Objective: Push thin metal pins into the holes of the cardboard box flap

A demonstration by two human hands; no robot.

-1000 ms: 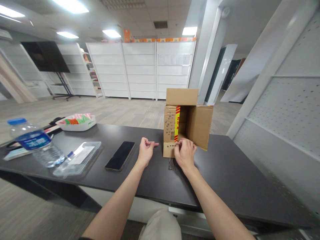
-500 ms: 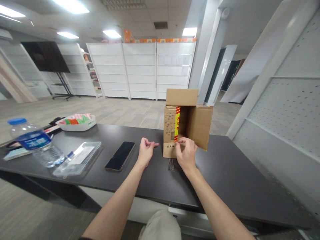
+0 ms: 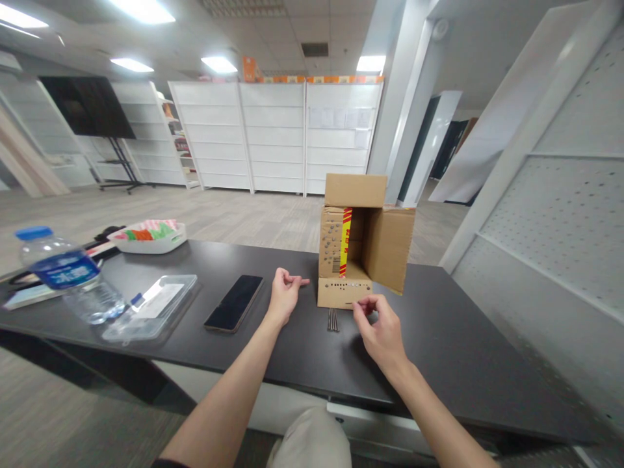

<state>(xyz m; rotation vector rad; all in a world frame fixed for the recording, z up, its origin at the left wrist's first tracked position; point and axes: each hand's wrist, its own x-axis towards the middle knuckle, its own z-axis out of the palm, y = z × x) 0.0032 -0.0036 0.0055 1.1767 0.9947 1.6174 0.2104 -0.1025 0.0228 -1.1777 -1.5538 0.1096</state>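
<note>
An open cardboard box (image 3: 334, 244) stands on the dark table, its lower front flap (image 3: 336, 296) hanging down with a row of small holes and dots. At that flap's lower right edge, my right hand (image 3: 383, 328) is closed in a pinch on a thin dark nail (image 3: 348, 303). Several nails (image 3: 333, 320) lie side by side on the tabletop just in front of the box. My left hand (image 3: 285, 296) rests left of the box, fingers curled together; whatever they may hold is too small to make out.
Left of my left hand lies a black phone (image 3: 234, 303). Farther left are a clear plastic case (image 3: 160, 305), a water bottle (image 3: 73, 276) and a white basket (image 3: 160, 244) with colourful contents. The box's right flap (image 3: 390, 250) swings outward over the table (image 3: 463, 351).
My right hand has moved down and to the right, away from the holes in the front flap, which now shows more fully. My left hand has stayed in place.
</note>
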